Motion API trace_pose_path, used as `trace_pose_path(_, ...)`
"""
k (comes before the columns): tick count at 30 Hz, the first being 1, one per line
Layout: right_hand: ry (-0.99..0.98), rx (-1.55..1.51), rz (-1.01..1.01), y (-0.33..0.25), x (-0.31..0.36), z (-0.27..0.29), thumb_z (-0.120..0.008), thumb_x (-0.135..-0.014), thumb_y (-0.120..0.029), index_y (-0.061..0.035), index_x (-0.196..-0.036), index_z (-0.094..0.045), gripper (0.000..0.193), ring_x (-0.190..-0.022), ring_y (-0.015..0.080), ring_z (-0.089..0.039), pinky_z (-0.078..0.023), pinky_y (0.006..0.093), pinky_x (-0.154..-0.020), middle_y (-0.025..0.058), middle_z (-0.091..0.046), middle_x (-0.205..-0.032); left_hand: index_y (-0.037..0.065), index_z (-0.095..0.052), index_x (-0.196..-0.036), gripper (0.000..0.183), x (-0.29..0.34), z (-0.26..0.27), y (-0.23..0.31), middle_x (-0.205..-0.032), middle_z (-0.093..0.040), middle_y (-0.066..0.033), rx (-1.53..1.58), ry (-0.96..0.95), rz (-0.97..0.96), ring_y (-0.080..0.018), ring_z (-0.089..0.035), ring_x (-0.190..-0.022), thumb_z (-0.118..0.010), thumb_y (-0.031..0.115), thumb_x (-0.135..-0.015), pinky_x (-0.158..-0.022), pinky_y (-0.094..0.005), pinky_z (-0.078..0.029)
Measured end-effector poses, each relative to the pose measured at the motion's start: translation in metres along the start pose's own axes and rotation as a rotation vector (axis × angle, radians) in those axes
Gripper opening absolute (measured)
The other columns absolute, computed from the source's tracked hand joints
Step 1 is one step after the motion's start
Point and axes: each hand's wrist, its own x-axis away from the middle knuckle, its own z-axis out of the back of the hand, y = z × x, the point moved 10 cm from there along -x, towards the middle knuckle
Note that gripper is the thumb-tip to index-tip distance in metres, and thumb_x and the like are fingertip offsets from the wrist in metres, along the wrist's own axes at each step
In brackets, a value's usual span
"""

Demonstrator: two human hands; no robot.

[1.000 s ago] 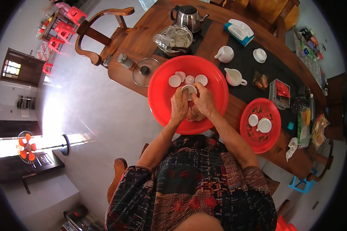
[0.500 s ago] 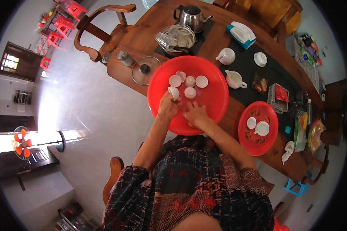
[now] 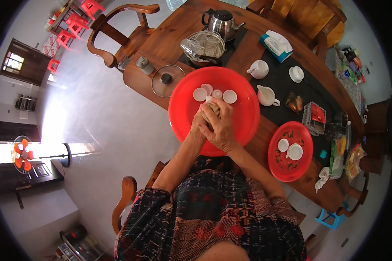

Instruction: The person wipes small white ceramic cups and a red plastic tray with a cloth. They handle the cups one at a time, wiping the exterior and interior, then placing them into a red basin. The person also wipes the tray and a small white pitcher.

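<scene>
Both hands meet above a large red plastic basin (image 3: 183, 126), fingers closed round each other. My left hand (image 3: 197, 128) grips a small white cup (image 3: 208, 99), only part of its rim showing past the fingers. Over it, my right hand (image 3: 223, 129) presses a crumpled tan, cloth-like piece (image 3: 209, 114) against the cup. Much of the cup and of this piece is hidden by the fingers. Several other small white cups (image 3: 229, 96) sit on the basin floor beyond my hands.
Right of the basin, a red tray (image 3: 272, 161) bears two white vessels and green bits. White pitchers (image 3: 266, 95), a lidded cup (image 3: 296, 74) and a tissue pack (image 3: 276, 45) stand farther back. A kettle (image 3: 222, 25), a pot (image 3: 203, 47) and a glass lid (image 3: 167, 81) lie beyond the basin.
My right hand has risen from the basin floor and come over to the left hand, with the tan piece now at the cup. The view has shifted slightly.
</scene>
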Motion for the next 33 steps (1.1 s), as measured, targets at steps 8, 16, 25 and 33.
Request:
trace_pose_path(8, 0.057, -0.461, -0.238, 0.066, -0.015, -0.003, -0.058, -0.084, -0.002, -0.0023, -0.108, -0.06, 0.024, -0.085, 0.0222, -0.061, -0.048, 0.0302, -0.076, 0.0118, -0.061, -0.092, 0.005, -0.057, -0.106, 0.016, -0.002, 0.015, 0.002, -0.089, -0.061, -0.0036, -0.056, 0.221, -0.048, -0.0115, -0.059, -0.075, -0.051, 0.011, -0.093, -0.06, -0.0246, -0.052)
trace_pose_path(16, -0.139, -0.573, -0.685, 0.092, 0.004, -0.026, -0.06, -0.084, -0.007, -0.0049, -0.111, -0.059, 0.027, -0.09, 0.018, -0.058, -0.048, 0.0295, -0.079, 0.0108, -0.058, -0.101, 0.003, -0.057, -0.104, 0.015, 0.0, 0.002, 0.009, -0.086, -0.059, -0.0045, -0.03, 0.278, -0.117, -0.0159, -0.059, -0.072, -0.052, 0.004, -0.09, -0.063, -0.0257, -0.052)
trace_pose_path(25, -0.138, -0.132, -0.022, 0.022, -0.001, -0.009, -0.057, -0.077, 0.003, -0.0057, -0.113, -0.062, 0.038, -0.109, 0.0274, -0.047, -0.041, 0.036, -0.093, 0.0153, -0.049, -0.122, 0.006, -0.056, -0.103, 0.015, -0.001, 0.013, 0.006, -0.098, -0.059, -0.0042, 0.005, 0.174, -0.09, -0.0184, -0.059, -0.088, -0.045, 0.012, -0.094, -0.079, -0.0309, -0.053)
trace_pose_path(33, -0.39, -0.923, -0.717, 0.094, 0.005, -0.026, -0.052, -0.085, -0.003, 0.0028, -0.118, -0.054, 0.034, -0.064, 0.007, -0.053, -0.044, 0.0201, -0.054, 0.0033, -0.059, -0.086, 0.005, -0.057, -0.104, 0.019, 0.013, 0.018, 0.007, -0.082, -0.059, -0.0028, -0.434, 0.309, 0.033, -0.0086, -0.05, -0.057, -0.042, 0.007, -0.093, -0.047, -0.0186, -0.039)
